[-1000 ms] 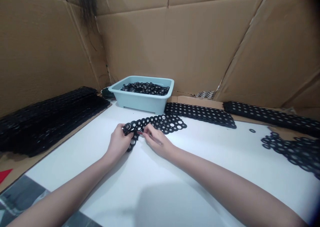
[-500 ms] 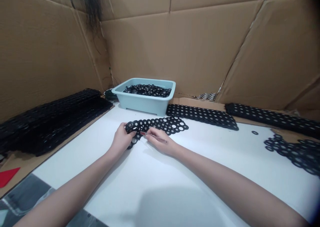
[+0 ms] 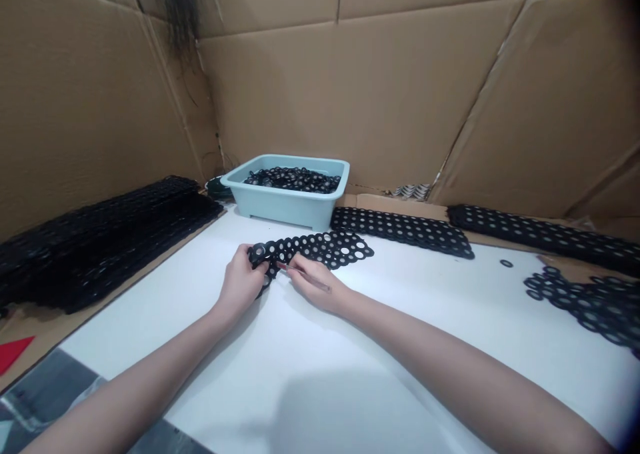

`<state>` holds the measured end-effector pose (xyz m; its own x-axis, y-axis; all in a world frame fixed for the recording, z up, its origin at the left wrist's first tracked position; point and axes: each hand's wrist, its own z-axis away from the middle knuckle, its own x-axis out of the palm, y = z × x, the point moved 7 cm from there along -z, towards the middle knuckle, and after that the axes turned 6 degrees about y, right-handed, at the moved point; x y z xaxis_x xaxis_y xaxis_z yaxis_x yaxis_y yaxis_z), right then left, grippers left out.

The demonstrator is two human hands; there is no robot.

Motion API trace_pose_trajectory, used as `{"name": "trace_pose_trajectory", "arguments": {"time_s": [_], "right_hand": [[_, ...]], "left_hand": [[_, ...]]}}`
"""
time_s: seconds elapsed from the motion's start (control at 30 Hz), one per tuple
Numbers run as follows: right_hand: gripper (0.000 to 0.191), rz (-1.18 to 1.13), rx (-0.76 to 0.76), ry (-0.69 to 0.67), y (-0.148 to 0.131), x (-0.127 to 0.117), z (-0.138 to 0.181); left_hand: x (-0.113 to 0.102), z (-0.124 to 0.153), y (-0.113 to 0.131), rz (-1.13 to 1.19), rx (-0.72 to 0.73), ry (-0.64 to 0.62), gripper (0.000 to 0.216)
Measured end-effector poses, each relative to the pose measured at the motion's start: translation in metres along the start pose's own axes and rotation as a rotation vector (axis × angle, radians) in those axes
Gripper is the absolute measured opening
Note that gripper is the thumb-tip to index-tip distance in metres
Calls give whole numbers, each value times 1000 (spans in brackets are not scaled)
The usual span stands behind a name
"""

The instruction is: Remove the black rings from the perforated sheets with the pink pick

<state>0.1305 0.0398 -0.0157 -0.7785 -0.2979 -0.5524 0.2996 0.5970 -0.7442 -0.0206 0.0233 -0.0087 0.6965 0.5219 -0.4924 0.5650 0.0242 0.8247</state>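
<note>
Both hands [image 3: 242,283] [image 3: 315,282] still at black strip [image 3: 320,249]

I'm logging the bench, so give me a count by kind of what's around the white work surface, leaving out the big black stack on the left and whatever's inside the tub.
Flat black perforated strips: 3
Tangled heap of black rings: 1
Single loose black ring: 1
Pale blue plastic tub: 1
Total: 6
</note>
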Motion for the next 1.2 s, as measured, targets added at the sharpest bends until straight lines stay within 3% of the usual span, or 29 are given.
{"name": "trace_pose_trajectory", "arguments": {"time_s": [0.13,0.23,0.6,0.77,1.2], "right_hand": [[25,-116,127,19,10,-2,-1],[26,-120,128,42,8,-4,-1],[26,-74,106,85,5,-17,2],[32,-60,124,112,8,-22,2],[31,-115,174,64,12,-16,0]], "left_hand": [[11,-7,-9,138,-99,-94,29],[17,-8,-13,245,-176,-163,35],[28,-5,-2,400,-172,-413,36],[36,6,11,464,-188,-609,36],[39,5,3,501,-235,-647,32]]}}
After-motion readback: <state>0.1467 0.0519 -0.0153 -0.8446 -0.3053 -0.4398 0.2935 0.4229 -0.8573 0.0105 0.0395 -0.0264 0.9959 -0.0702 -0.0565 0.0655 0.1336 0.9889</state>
